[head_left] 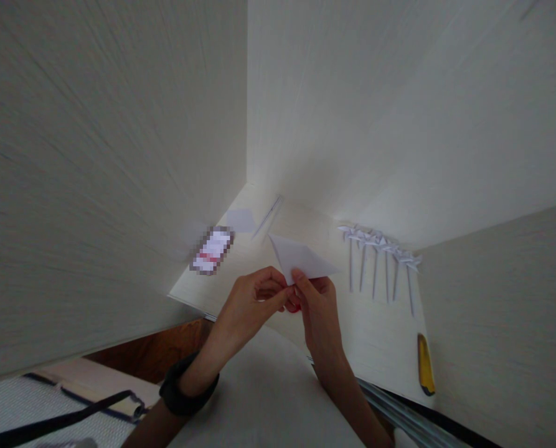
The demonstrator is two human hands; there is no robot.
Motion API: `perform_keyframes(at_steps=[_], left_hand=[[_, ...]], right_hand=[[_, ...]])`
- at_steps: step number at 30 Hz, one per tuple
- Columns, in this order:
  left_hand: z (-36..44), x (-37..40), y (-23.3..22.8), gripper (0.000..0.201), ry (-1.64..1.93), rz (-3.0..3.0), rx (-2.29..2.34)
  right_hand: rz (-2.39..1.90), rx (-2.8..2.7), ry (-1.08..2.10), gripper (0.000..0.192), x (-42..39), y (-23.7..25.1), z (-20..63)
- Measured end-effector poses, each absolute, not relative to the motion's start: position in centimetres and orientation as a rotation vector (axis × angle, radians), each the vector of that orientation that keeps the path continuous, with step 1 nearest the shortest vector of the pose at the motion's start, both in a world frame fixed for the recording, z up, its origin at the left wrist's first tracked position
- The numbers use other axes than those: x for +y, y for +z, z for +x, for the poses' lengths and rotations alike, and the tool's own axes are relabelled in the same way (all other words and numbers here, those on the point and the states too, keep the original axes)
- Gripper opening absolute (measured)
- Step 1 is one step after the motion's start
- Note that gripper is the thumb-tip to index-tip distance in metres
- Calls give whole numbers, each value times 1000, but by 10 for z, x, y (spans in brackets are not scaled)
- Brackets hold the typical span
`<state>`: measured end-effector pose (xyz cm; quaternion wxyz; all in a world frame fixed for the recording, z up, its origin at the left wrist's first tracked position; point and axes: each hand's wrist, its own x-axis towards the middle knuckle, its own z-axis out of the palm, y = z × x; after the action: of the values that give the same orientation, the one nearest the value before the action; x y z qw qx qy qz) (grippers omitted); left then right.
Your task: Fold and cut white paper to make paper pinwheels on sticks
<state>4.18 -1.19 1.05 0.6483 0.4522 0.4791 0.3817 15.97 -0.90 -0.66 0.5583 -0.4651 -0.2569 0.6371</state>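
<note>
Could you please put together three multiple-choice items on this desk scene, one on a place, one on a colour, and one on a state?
1. Where does the utility knife lie on the desk?
A. In the far corner
B. Near the front right edge
C. Under the phone

2. What colour is the folded paper in the hands?
A. White
B. Red
C. Blue

3. How is the folded paper held?
A. Flat on the desk, untouched
B. Pinched between both hands above the desk
C. Held by the left hand alone

Answers: 1 B, the yellow knife lies near the desk's front right edge, below the row of paper pinwheels. 2 A, the sheet is plain white. 3 B, the left hand and the right hand both pinch its lower corner, with the sheet raised above the surface.
</note>
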Motion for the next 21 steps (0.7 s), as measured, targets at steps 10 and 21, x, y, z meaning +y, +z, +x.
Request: perform_keyframes(at_steps=[10, 21], left_hand=[[42, -12, 10, 16, 890, 1024, 1073], [42, -12, 13, 15, 940, 1101, 1135]], right_hand=[[-1090, -619, 1488, 24, -10, -10, 161], [-1098, -643, 1443, 19, -12, -8, 161]])
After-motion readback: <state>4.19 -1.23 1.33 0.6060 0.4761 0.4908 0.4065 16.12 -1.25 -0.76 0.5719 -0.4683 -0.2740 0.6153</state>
